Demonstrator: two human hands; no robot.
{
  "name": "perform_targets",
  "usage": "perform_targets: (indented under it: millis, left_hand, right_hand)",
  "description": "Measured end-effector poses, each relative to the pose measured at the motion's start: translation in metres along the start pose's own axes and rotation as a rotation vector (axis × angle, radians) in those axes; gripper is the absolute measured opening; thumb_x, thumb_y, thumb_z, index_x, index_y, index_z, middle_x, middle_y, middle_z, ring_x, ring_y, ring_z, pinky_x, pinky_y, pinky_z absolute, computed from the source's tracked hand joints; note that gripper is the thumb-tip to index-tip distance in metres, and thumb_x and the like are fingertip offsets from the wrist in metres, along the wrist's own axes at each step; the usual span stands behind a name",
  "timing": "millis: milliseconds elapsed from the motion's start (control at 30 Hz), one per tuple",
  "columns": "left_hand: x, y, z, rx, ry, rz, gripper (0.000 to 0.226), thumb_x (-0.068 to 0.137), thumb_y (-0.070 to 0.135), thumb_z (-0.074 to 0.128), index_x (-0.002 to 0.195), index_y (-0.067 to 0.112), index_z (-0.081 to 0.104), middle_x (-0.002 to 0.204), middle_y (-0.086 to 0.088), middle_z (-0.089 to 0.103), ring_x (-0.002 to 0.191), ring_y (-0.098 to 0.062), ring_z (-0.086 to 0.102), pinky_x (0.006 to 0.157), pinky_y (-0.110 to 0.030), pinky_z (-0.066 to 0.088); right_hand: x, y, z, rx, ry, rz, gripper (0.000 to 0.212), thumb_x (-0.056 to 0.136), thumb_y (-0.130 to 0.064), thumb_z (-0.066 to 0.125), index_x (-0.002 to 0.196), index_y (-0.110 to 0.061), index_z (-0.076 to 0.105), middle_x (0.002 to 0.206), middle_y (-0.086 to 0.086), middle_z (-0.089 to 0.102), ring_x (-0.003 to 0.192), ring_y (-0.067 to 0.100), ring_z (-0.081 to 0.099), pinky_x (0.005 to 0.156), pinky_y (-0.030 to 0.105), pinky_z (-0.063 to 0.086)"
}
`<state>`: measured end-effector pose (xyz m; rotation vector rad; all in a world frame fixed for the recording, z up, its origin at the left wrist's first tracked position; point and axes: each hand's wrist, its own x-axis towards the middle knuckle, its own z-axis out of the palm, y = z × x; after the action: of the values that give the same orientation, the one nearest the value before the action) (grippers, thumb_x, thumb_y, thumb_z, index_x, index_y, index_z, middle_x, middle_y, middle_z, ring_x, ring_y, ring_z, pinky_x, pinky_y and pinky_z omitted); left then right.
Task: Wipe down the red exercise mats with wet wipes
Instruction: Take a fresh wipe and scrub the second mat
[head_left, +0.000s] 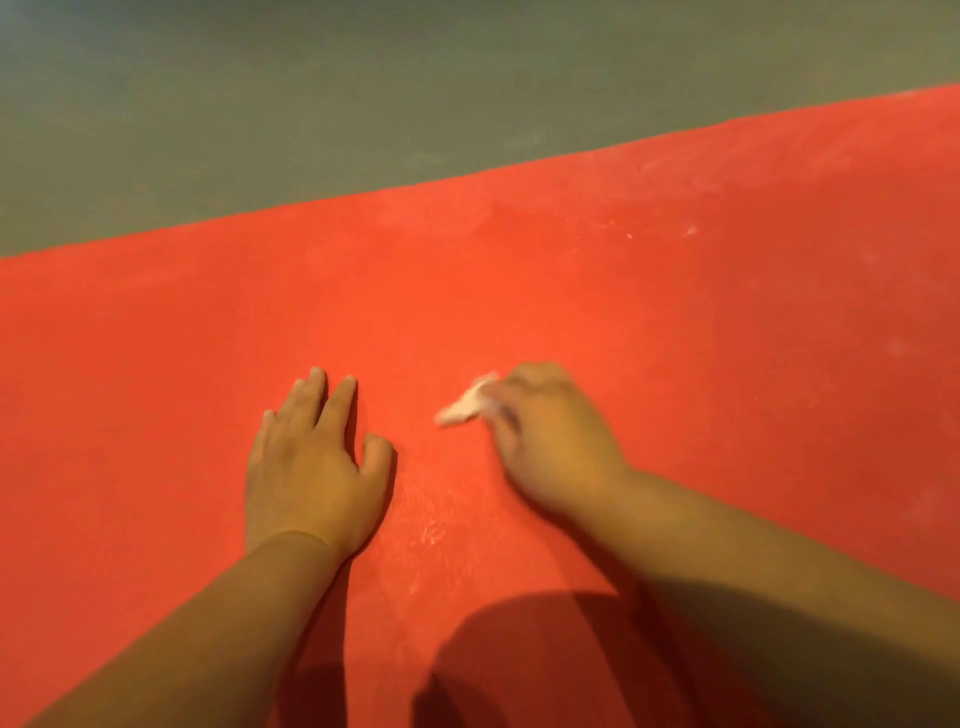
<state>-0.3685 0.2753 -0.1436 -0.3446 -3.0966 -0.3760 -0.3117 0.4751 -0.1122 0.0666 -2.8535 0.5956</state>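
Item: floor (260, 104), grey-green, bare, filling the far left and top of the scene and running up to the far edge of the mat.

Item: red mat (156, 364), lying flat on the floor. Its far edge slants upward from left to right. Both arms reach out over it from the near side.

Item: left hand (311, 467), palm down, resting on the mat left of centre. Fingers straight and slightly apart, thumb out to the side, holding nothing.

Item: streaks (431, 525), faint and pale, on the mat surface between the two wrists.

Item: wet wipe (465, 405), white, bunched, lying against the mat just beside the right hand's thumb side, between the two hands. One end sticks out leftward, the other is tucked under the hand.

Item: right hand (550, 447), motion-blurred, knuckles up, fingers curled and clamped on the wet wipe, pressing it to the mat.

Item: patches (779, 171), pale and dusty, along the mat's far right edge.

Item: shadow (519, 665), dark, on the near mat between the forearms.
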Motion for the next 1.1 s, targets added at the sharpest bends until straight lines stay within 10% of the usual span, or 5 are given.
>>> perform_targets:
  millis: [133,367,767,1000,1100]
  left_hand:
    - [0.001,-0.001,-0.001,-0.007,-0.004,0.002,0.071,0.079,0.048,0.031,0.145,0.023,0.038,0.157,-0.004,0.025,0.144,-0.020,0.021,0.119,-0.039,0.012]
    - [0.004,0.000,-0.001,-0.016,0.009,-0.006,0.070,0.079,0.047,0.031,0.144,0.025,0.040,0.156,-0.002,0.026,0.144,-0.017,0.020,0.119,-0.038,0.012]
    - [0.007,-0.003,-0.006,-0.048,0.040,-0.079,0.069,0.080,0.045,0.029,0.144,0.023,0.042,0.155,0.001,0.028,0.144,-0.013,0.022,0.118,-0.036,0.015]
    - [0.008,0.000,-0.009,-0.057,0.048,-0.119,0.063,0.081,0.035,0.035,0.138,0.012,0.050,0.149,-0.008,0.040,0.137,-0.027,0.036,0.115,-0.044,0.023]
    - [0.018,0.009,-0.014,-0.001,0.072,-0.180,0.059,0.080,0.034,0.037,0.130,0.010,0.057,0.134,-0.016,0.052,0.120,-0.037,0.046,0.105,-0.051,0.034]
  right_hand:
    - [-0.001,0.016,-0.004,-0.099,-0.209,-0.257,0.022,0.091,-0.024,0.053,0.107,-0.027,0.068,0.090,0.000,0.062,0.088,0.023,0.053,0.077,0.038,0.047]
    - [0.039,0.115,-0.033,-0.364,0.071,0.423,0.026,0.088,-0.015,0.051,0.106,-0.010,0.070,0.097,0.018,0.063,0.095,0.036,0.052,0.086,0.039,0.034]
    - [0.056,0.032,0.019,0.065,-0.184,-0.363,0.018,0.084,-0.028,0.057,0.098,-0.026,0.069,0.085,-0.004,0.058,0.088,0.022,0.052,0.072,0.035,0.046]
    - [0.156,0.130,-0.008,-0.158,0.075,0.254,0.029,0.090,-0.018,0.049,0.112,-0.016,0.067,0.109,0.015,0.063,0.103,0.035,0.053,0.092,0.038,0.036]
    - [0.123,0.072,0.003,-0.042,-0.038,0.083,0.017,0.078,-0.002,0.062,0.092,-0.006,0.071,0.089,0.020,0.065,0.085,0.037,0.061,0.078,0.040,0.046]
